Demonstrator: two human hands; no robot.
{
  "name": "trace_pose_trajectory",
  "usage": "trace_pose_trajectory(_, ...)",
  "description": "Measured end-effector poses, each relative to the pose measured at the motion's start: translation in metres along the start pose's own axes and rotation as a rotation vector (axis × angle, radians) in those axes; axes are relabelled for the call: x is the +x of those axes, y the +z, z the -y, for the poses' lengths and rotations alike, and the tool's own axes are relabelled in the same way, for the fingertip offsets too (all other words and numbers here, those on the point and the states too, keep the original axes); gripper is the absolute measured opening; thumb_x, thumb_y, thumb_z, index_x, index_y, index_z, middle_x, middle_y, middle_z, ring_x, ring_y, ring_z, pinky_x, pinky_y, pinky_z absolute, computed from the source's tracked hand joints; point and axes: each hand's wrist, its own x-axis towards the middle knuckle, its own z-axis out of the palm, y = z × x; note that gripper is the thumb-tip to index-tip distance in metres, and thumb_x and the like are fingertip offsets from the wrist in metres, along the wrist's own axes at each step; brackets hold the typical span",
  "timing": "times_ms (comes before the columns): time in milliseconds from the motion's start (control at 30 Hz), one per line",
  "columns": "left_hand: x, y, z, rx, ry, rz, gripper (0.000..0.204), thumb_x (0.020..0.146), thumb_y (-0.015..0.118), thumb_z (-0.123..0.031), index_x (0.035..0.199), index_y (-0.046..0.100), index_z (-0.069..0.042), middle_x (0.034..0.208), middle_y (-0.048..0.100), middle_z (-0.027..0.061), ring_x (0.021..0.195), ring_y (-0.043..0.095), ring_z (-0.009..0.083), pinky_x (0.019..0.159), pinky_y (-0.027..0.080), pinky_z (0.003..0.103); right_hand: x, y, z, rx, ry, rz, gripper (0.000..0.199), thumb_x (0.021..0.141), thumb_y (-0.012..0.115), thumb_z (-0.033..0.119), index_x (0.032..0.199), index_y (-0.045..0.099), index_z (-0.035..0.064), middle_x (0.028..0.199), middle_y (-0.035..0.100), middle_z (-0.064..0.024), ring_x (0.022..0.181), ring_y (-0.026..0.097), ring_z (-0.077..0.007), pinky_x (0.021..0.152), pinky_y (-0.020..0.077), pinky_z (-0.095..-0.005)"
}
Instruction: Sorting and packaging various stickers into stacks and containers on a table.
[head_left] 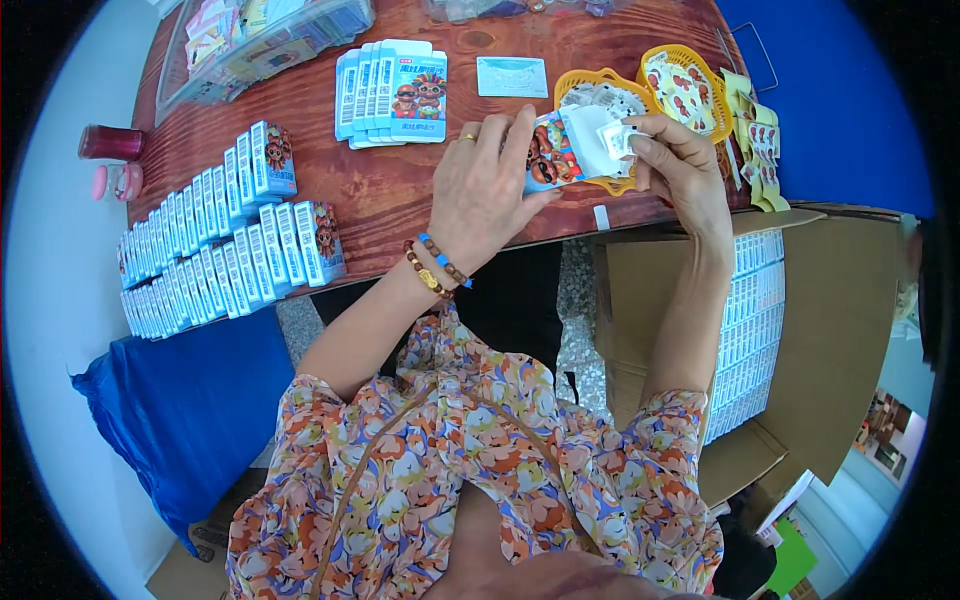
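Note:
My left hand [487, 185] grips a small blue carton [551, 150] with cartoon faces on it, held over the wooden table [390, 195] near its front edge. The carton's white end flap is open. My right hand [680, 160] pinches small white packets [615, 137] at that open end. A ring sits on my left hand and bead bracelets circle its wrist.
Rows of filled blue cartons [225, 240] stand at the left. A fanned stack of flat cartons [392, 92] lies behind. Two orange baskets [690, 90] hold packets. A cardboard box [800, 330] with packed cartons stands at the right. A clear plastic bin [255, 45] is at the back left.

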Motion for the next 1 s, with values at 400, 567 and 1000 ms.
trace_pose_trajectory(400, 0.000, 0.008, 0.003, -0.025, 0.006, -0.034, 0.084, 0.063, 0.090, -0.027, 0.132, 0.052, 0.002, 0.108, 0.054, 0.0125, 0.098, 0.059, 0.0300, 0.081, 0.053, 0.039, -0.003, 0.032, 0.022, -0.485, -0.125, -0.086, 0.009, 0.095, 0.062, 0.005, 0.098, 0.069, -0.0001, 0.077, 0.066, -0.0017, 0.059, 0.057, -0.0068, 0.053, 0.0460, -0.0213)
trace_pose_trajectory(567, -0.001, 0.012, 0.004, -0.099, -0.031, -0.052, 0.084, 0.065, 0.089, -0.027, 0.133, 0.051, 0.002, 0.109, 0.055, 0.0137, 0.099, 0.059, 0.0315, 0.084, 0.052, 0.040, 0.005, 0.026, 0.015, -0.292, -0.225, -0.193, 0.010, 0.094, 0.063, 0.006, 0.096, 0.070, -0.0005, 0.082, 0.068, -0.0035, 0.064, 0.059, -0.0071, 0.058, 0.0471, -0.0218)
trace_pose_trajectory(1000, -0.035, 0.006, 0.026, -0.369, -0.244, -0.096, 0.085, 0.073, 0.088, -0.028, 0.139, 0.042, -0.001, 0.125, 0.052, 0.0186, 0.114, 0.055, 0.0349, 0.096, 0.048, 0.044, 0.075, -0.069, -0.013, -0.907, 0.114, -0.607, 0.026, 0.088, 0.069, 0.021, 0.107, 0.073, 0.0045, 0.088, 0.074, -0.0069, 0.068, 0.066, -0.0131, 0.066, 0.0513, -0.0304)
